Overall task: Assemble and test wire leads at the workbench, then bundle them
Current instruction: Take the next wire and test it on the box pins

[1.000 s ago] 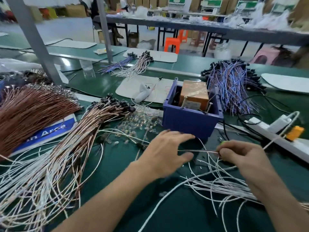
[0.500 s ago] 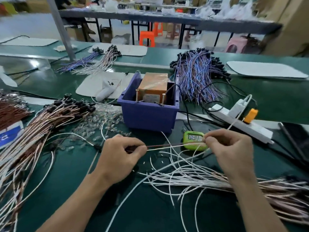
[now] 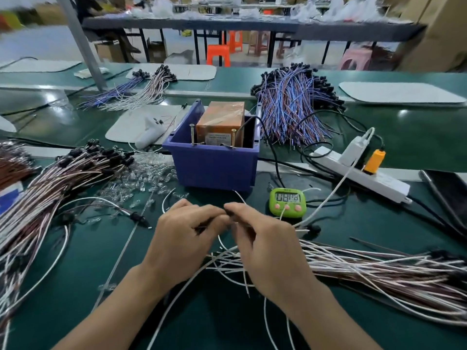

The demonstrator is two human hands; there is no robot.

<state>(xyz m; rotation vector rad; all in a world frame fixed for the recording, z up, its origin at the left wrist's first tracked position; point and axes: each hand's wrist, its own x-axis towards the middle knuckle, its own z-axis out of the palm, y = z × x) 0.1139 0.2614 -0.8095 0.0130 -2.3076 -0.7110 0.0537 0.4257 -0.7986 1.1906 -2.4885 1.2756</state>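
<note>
The left hand [image 3: 187,238] and right hand [image 3: 265,248] meet fingertip to fingertip low over the desk [image 3: 177,319]. Both have their fingers curled and pinch one thin lead [image 3: 219,242] between them. A small dark piece shows at the pinch, but what is being joined there is hidden by the fingers. This looks like the assembly step, with testing and bundling not yet done. The lead's white tail drops into the loose leads [image 3: 366,269] fanned out under and beside the right hand. Lifting it from here could snag its neighbours and drag several off the heap. A hard tug might also pull the join apart. To the left, the pile [image 3: 50,188] with black ends lies close to a scatter of clear bulbs [image 3: 144,173], and a sweeping forearm would likely roll those across the desk. Just beyond the fingertips sits the green timer [image 3: 286,202], near enough to be knocked. Behind it is the blue bin [image 3: 214,168], where two upright screws stand in front of an orange box [image 3: 222,120]. If those are the test contacts, a stray wire end bridging them could give a false reading. Farther right, the power strip [image 3: 366,175] trails cables that a passing lead could catch.
</note>
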